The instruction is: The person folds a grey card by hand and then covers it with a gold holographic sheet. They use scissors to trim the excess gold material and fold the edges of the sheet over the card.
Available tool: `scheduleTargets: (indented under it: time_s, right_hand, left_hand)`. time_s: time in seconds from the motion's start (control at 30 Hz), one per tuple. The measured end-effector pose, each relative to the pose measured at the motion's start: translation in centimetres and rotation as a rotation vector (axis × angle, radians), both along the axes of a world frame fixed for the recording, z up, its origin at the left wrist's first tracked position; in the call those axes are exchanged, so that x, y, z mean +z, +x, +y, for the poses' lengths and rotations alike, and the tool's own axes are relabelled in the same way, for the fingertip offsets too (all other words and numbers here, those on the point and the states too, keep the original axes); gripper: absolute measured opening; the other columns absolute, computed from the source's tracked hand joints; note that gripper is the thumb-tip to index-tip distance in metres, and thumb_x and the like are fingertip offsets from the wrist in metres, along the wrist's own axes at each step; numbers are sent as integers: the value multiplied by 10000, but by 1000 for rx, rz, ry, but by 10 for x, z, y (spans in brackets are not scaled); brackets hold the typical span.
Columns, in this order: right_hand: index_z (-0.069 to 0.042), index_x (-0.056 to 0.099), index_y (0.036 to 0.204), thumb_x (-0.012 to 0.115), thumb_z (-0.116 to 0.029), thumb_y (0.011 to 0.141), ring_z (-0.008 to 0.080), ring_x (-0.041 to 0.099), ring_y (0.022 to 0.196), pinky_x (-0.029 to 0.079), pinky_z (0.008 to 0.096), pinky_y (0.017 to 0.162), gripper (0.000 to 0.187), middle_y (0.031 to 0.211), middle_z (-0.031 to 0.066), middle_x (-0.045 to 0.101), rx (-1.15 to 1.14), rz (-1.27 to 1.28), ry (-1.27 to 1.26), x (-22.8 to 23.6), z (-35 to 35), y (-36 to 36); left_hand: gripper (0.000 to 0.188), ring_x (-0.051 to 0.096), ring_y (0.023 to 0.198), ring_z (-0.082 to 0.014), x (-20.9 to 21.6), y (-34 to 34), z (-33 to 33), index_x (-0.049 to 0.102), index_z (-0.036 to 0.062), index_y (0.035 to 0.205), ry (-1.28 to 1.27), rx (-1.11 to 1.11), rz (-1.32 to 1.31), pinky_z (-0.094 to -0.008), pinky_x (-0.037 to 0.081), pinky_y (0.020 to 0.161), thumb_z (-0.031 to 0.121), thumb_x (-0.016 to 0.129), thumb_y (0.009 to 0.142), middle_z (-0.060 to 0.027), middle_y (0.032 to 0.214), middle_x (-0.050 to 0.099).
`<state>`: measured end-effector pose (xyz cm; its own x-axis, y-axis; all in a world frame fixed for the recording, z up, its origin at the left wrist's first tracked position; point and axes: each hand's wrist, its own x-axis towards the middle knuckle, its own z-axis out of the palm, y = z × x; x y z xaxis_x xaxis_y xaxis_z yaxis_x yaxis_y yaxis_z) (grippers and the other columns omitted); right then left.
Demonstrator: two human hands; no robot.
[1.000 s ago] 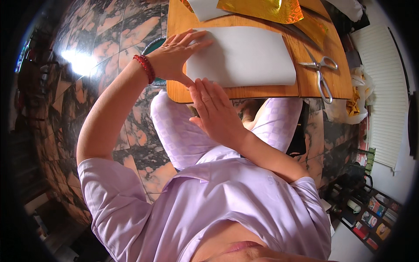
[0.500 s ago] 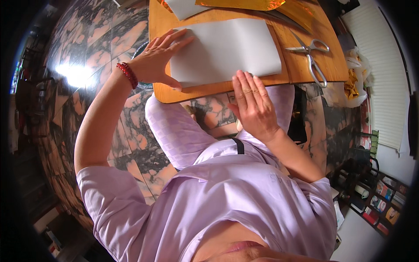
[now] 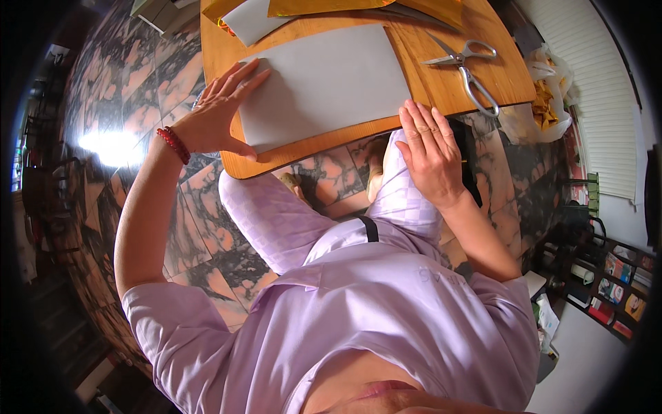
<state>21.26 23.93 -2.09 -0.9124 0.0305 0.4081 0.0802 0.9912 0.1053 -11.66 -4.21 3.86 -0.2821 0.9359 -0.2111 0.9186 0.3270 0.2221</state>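
Observation:
A pale grey-white sheet lies flat near the front edge of a wooden table. My left hand rests at its left end with thumb and fingers spread. The fingers lie over the upper left edge, and the thumb reaches the near left corner. At the near right corner is my right hand, its fingers stretched out side by side, fingertips by the table edge. Neither hand grips anything. Silver scissors lie on the table to the right of the sheet, with their blades apart.
Gold foil sheets and another whitish sheet lie at the table's far side. A clear plastic bag with gold scraps sits right of the table. My knees are below its front edge, above a marbled tile floor.
My right hand has slid rightward along the sheet's near edge to its right corner. My left hand stays at the left end. The whole view has shifted slightly.

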Motion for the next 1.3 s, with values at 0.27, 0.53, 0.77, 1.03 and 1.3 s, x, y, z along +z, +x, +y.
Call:
scheduleTargets:
  time_s: [0.27, 0.53, 0.77, 1.03, 1.3]
  right_hand:
    - [27, 625, 1529, 681, -334, 1089, 316, 563, 1510, 357, 510, 1323, 572, 1581, 184, 632, 0, 17, -24, 2, -3, -3]
    - [2, 608, 1548, 745, -300, 1034, 322, 515, 1551, 327, 589, 1299, 613, 1611, 179, 600, 62, 109, -203, 13, -60, -40]
    - [144, 525, 1548, 716, -332, 1031, 412, 487, 1560, 325, 537, 1330, 728, 1632, 308, 530, 468, 48, -432, -13, -155, -93]
    - [170, 482, 1578, 560, -340, 1152, 406, 578, 1494, 386, 509, 1314, 669, 1538, 318, 627, 310, 58, -234, -10, -92, -60]
    - [41, 437, 1668, 715, -250, 1064, 313, 492, 1582, 358, 443, 1337, 725, 1693, 197, 519, 3, 8, -145, -6, -4, 5]
  left_hand:
    - [1532, 87, 1725, -374, -2, -13, -7, 188, 236, 1796, 0, -70, -35, -617, 165, 1385, 540, 1056, 570, -131, 1865, 126]
    - [1319, 110, 1715, -405, -17, -3, -7, 257, 206, 1776, 86, 2, 35, -594, 137, 1390, 599, 973, 740, -147, 1851, 170]
    - [1401, 128, 1713, -403, -11, -4, -5, 266, 215, 1774, 114, -27, -7, -594, 164, 1387, 526, 1032, 643, -131, 1853, 180]
    - [1416, 122, 1718, -404, -13, -1, -6, 270, 239, 1770, 87, 32, -50, -581, 131, 1397, 477, 1051, 613, -121, 1855, 183]
    - [1450, 111, 1722, -387, -12, -1, -3, 241, 251, 1782, 66, 23, -32, -573, 137, 1398, 459, 1059, 603, -112, 1861, 166]
